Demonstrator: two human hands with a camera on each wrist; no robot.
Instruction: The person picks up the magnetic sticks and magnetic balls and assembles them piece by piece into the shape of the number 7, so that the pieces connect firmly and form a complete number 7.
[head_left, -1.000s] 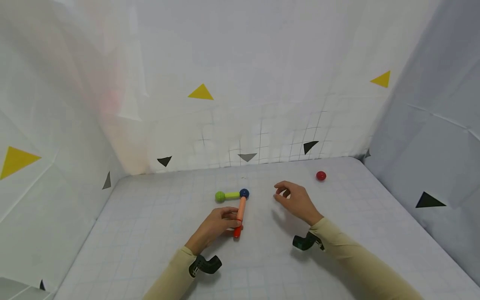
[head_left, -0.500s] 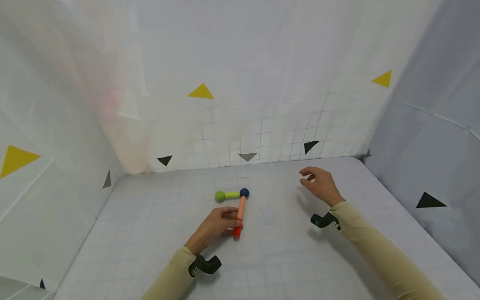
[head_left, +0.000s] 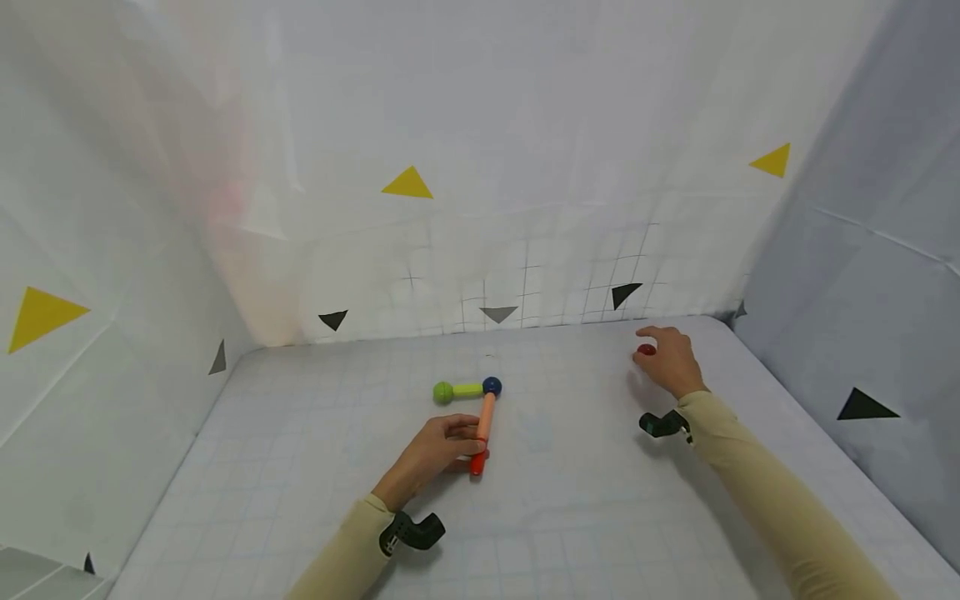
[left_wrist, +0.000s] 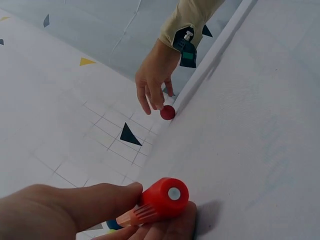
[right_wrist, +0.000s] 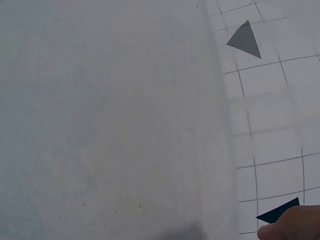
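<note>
My left hand (head_left: 438, 450) grips an orange magnetic rod (head_left: 486, 414) with a red end between thumb and fingers. In the left wrist view the red end (left_wrist: 167, 196) shows a silver round tip. The rod's far end meets a dark blue ball (head_left: 492, 385). From that ball a lime green rod (head_left: 468, 389) runs left to a green ball (head_left: 443, 392). Far right, my right hand (head_left: 673, 363) hovers at a red ball (head_left: 647, 349), thumb and fingers spread about it. In the left wrist view the red ball (left_wrist: 167, 112) sits just below the fingertips.
The white table (head_left: 555, 500) carries a faint grid. White sheets stand as a back wall (head_left: 480, 125) and side walls, marked with yellow, black and grey triangles. Each wrist bears a dark camera mount, such as the left mount (head_left: 412, 531).
My right hand has moved right and away from me, from beside the blue ball to the red ball. My left hand and the joined rods have stayed in place.
</note>
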